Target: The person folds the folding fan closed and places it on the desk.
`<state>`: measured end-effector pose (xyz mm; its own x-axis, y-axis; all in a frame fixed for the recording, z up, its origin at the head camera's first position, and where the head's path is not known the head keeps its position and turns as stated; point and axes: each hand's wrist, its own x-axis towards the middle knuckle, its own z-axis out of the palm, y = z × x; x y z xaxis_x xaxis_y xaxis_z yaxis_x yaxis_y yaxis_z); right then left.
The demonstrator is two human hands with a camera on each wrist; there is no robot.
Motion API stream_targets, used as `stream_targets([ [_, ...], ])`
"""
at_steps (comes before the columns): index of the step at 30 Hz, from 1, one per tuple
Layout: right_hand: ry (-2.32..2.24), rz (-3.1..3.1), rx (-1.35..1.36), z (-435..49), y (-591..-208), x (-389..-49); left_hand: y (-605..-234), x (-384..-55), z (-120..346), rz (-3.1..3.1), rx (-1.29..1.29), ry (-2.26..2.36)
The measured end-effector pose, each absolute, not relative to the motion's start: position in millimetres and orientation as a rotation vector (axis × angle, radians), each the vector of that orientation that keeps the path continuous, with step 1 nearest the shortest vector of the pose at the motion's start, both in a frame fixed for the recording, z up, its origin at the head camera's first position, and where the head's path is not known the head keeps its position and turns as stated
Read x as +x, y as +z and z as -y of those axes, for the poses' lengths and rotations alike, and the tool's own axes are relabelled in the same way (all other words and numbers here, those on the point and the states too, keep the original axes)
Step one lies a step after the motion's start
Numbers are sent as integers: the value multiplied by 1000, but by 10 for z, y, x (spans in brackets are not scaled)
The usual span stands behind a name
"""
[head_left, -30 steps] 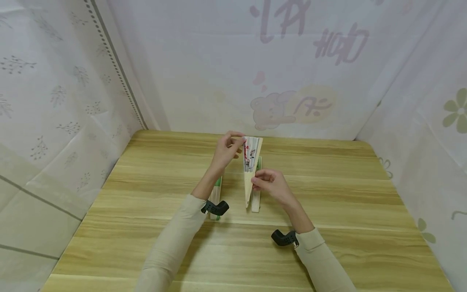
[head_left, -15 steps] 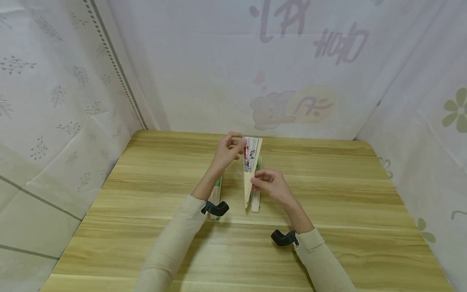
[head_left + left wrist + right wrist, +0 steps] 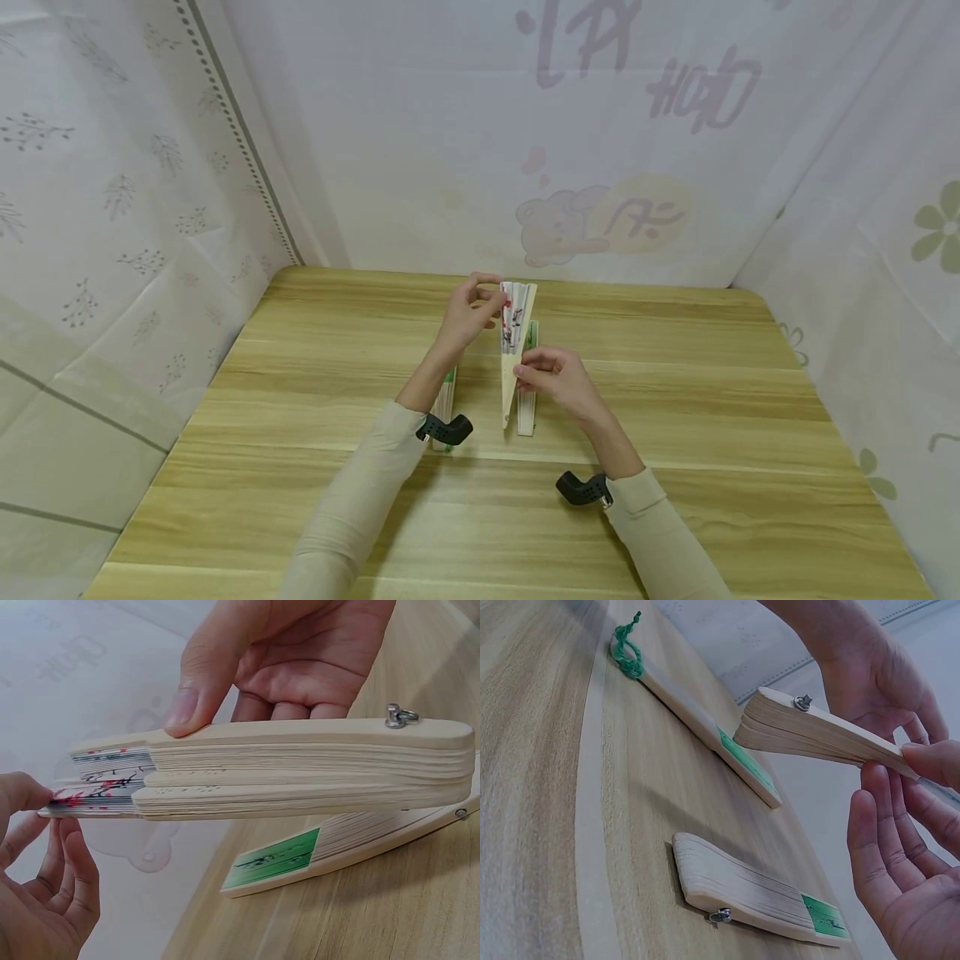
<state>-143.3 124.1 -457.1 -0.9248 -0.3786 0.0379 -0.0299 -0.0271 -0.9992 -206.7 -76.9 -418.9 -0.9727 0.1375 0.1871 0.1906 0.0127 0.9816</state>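
A partly spread folding fan (image 3: 512, 333), with pale wooden ribs and a white leaf painted with red blossoms, is held above the table. My left hand (image 3: 468, 312) pinches its upper left corner between thumb and fingers. Lower down, on the outer rib at the right, my right hand (image 3: 555, 379) grips it with thumb and fingertips. A metal pivot ring (image 3: 401, 715) shows at the fan's narrow end in the left wrist view. Beneath it to the right lies a folded green fan (image 3: 757, 892). Another folded green fan (image 3: 697, 720), with a green cord, lies under my left forearm.
The wooden table (image 3: 675, 400) reaches back to a printed cloth wall (image 3: 412, 167). More cloth hangs along both sides. Dark wrist cameras (image 3: 583, 489) are strapped at both sleeves.
The held fan has narrowed slightly at its top, and its pivot end has shifted a little left. Both hands keep their hold; the green fans stay put.
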Motion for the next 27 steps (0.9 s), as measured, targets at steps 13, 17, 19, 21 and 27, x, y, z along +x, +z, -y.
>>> stream_targets([
  [13, -2030, -2017, -481, -1191, -4576, -1444, -4193, -2062, 770, 2220, -317, -2162],
  [17, -2040, -2031, -497, -1206, -4579, -1440, -4198, -2059, 810, 2215, -282, -2178],
  [19, -2041, -2038, -499, -1219, -4577, -1437, -4203, -2060, 830, 2219, -276, -2173],
  [21, -2036, -2050, -503, -1234, -4577, -1435, -4206, -2059, 842, 2224, -281, -2165],
  [27, -2014, -2061, -553, -1259, -4570, -1434, -4223, -2069, 834, 2200, -292, -2168],
])
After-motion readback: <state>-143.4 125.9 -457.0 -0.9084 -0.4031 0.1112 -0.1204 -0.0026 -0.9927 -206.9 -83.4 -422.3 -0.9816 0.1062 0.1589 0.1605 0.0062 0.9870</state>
